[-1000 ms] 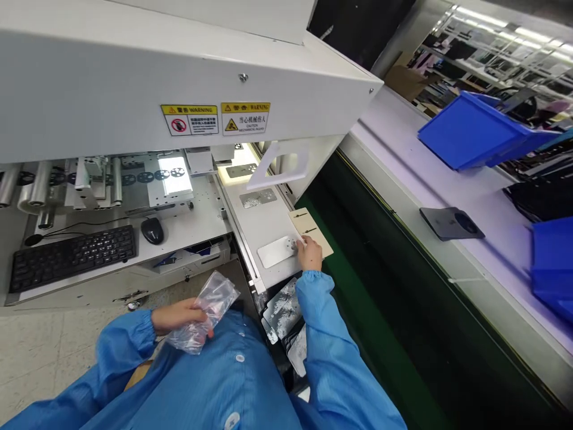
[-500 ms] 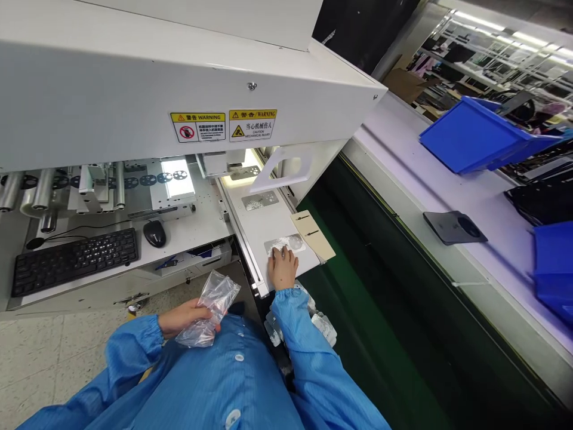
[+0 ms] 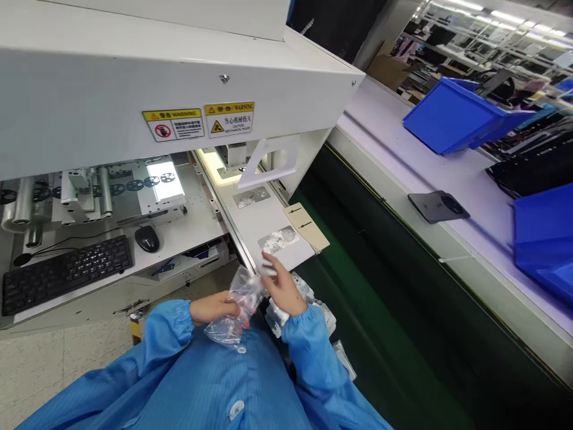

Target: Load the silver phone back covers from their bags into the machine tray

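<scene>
A clear plastic bag [image 3: 228,328] is gripped by my left hand [image 3: 215,309], whose fingers wrap round its middle. My right hand [image 3: 286,292] is at the bag's upper end, index finger and thumb apart and somewhat blurred. Whether it touches the plastic is unclear. Just beyond it, a thin metal plate [image 3: 289,235] with cut-outs and a white pattern lies on the near end of the white conveyor belt [image 3: 250,224]. A similar plate [image 3: 251,197] lies further up the belt, towards the lit opening of the machine.
A beige board [image 3: 308,227] with two slots sits at the belt's right edge. Below the belt's end are several bagged plates [image 3: 304,288]. To the left are a keyboard [image 3: 67,272] and a mouse [image 3: 147,239]. A blue bin [image 3: 452,116] stands on the right-hand bench.
My right hand has pulled back from the near plate to the bag, leaving the plate on the belt. My left hand has brought the bag right. The view has shifted slightly.
</scene>
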Demonstrator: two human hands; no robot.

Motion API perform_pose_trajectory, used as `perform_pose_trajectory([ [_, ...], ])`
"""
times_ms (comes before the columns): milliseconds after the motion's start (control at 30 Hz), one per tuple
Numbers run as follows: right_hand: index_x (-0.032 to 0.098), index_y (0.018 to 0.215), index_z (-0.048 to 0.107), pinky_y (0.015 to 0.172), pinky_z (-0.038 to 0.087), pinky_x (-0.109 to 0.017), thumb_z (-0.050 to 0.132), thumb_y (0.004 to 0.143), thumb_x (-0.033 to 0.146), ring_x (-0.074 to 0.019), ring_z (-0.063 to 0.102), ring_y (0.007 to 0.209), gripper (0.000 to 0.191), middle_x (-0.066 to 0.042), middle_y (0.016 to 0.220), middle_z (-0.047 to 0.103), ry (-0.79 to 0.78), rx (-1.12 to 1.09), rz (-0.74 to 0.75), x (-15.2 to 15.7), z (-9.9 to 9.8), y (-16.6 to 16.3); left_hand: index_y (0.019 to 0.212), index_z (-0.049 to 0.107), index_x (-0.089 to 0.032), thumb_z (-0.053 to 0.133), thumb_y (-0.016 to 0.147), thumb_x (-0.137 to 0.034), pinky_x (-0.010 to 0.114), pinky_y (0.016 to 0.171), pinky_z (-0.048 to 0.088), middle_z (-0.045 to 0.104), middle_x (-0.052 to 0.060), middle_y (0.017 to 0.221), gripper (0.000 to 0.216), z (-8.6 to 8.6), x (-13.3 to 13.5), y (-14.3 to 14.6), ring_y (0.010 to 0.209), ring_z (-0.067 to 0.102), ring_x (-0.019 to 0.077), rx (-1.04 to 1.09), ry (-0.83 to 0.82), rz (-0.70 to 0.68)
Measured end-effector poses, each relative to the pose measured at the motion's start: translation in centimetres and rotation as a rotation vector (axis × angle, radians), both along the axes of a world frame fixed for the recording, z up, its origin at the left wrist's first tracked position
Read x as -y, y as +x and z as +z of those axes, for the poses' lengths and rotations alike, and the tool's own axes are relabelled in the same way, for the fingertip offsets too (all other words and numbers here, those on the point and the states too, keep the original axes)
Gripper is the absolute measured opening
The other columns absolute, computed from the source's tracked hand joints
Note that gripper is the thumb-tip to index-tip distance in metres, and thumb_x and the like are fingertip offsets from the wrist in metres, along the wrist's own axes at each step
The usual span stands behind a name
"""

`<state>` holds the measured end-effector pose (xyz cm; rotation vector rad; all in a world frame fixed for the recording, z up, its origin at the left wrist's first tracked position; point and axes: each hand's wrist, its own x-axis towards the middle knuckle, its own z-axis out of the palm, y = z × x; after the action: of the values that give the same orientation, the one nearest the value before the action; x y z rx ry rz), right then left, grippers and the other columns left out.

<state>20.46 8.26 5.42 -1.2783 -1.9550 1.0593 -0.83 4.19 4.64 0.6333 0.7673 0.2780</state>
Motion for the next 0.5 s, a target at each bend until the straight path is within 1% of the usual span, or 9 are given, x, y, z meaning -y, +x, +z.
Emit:
perform_pose_trajectory([
  [67,0.026,0.14,0.047,0.1,0.046,-0.036,0.056,0.092,0.036,-0.0218,0.057,0.119,0.05,-0.008,0.133,0.058,-0.066,-0.045,0.141,3.2,0.8,1.4,0.096,0.07,-0.013,0.073,0.07,-0.036,0.036,0.077,0.052,0.074,0.008,0.082,0.035,-0.4,-0.3,2.6,0.074,0.068,0.0218,0.078,0.009,-0.141],
  [100,0.026,0.133,0.055,0.098,0.047,-0.035,0.056,0.092,0.033,-0.021,0.06,0.114,0.041,-0.007,0.125,0.063,-0.091,-0.023,0.127,5.0,0.6,2.4,0.094,0.07,-0.012,0.073,0.07,-0.038,0.036,0.078,0.052,0.073,0.009,0.081,0.035,-0.8,-0.3,4.0,0.075,0.069,0.0224,0.109,0.001,-0.215],
  [133,0.024,0.122,0.062,0.095,0.048,-0.034,0.054,0.093,0.03,-0.0203,0.063,0.107,0.031,-0.007,0.114,0.068,-0.122,0.015,0.044,7.0,-0.1,3.6,0.093,0.07,-0.012,0.073,0.07,-0.04,0.036,0.078,0.052,0.073,0.009,0.08,0.036,-1.5,-0.1,5.3,0.076,0.069,0.0228,0.121,-0.013,-0.29],
  [167,0.022,0.11,0.067,0.089,0.05,-0.033,0.052,0.094,0.027,-0.0193,0.065,0.098,0.023,-0.006,0.103,0.07,-0.178,0.061,-0.091,9.4,-1.2,5.0,0.094,0.07,-0.011,0.073,0.07,-0.043,0.035,0.076,0.052,0.073,0.009,0.08,0.039,-2.2,0.2,6.6,0.076,0.069,0.0228,0.103,-0.025,-0.362],
  [233,0.019,0.086,0.069,0.071,0.052,-0.028,0.053,0.092,0.022,-0.0169,0.065,0.075,0.017,-0.002,0.078,0.069,-0.412,0.134,-0.442,15.3,-3.6,7.9,0.097,0.068,-0.011,0.071,0.072,-0.049,0.033,0.072,0.053,0.072,0.009,0.084,0.045,-3.9,1.0,9.4,0.075,0.067,0.0216,-0.027,0.002,-0.485],
  [333,0.018,0.066,0.062,0.047,0.046,-0.022,0.057,0.09,0.02,-0.0118,0.056,0.048,0.024,0.003,0.053,0.057,-0.807,0.143,-0.859,26.4,-6.0,10.5,0.095,0.064,-0.013,0.059,0.081,-0.053,0.027,0.062,0.051,0.071,0.007,0.086,0.043,-6.1,2.5,15.0,0.072,0.066,0.0189,-0.307,0.292,-0.682],
  [367,0.017,0.069,0.063,0.047,0.047,-0.021,0.056,0.092,0.023,-0.0104,0.056,0.048,0.024,0.003,0.056,0.057,-0.87,0.13,-0.948,29.8,-6.2,10.5,0.094,0.063,-0.014,0.056,0.083,-0.053,0.027,0.062,0.05,0.07,0.006,0.084,0.041,-6.6,3.1,17.2,0.07,0.066,0.0185,-0.373,0.434,-0.764],
  [433,0.013,0.087,0.067,0.063,0.054,-0.022,0.052,0.096,0.035,-0.0088,0.061,0.061,0.028,0.0,0.077,0.063,-0.897,0.117,-1.082,35.3,-6.1,9.5,0.092,0.064,-0.016,0.053,0.086,-0.052,0.029,0.066,0.05,0.069,0.005,0.074,0.039,-7.1,4.7,22.1,0.067,0.067,0.0196,-0.443,0.675,-0.926],
  [500,0.011,0.108,0.064,0.078,0.056,-0.027,0.052,0.097,0.041,-0.0111,0.064,0.079,0.034,-0.003,0.099,0.063,-0.911,0.114,-1.205,38.4,-5.9,8.1,0.087,0.066,-0.015,0.059,0.083,-0.053,0.033,0.077,0.048,0.068,0.009,0.073,0.039,-7.3,6.5,26.7,0.079,0.069,0.0251,-0.46,0.783,-1.0],
])
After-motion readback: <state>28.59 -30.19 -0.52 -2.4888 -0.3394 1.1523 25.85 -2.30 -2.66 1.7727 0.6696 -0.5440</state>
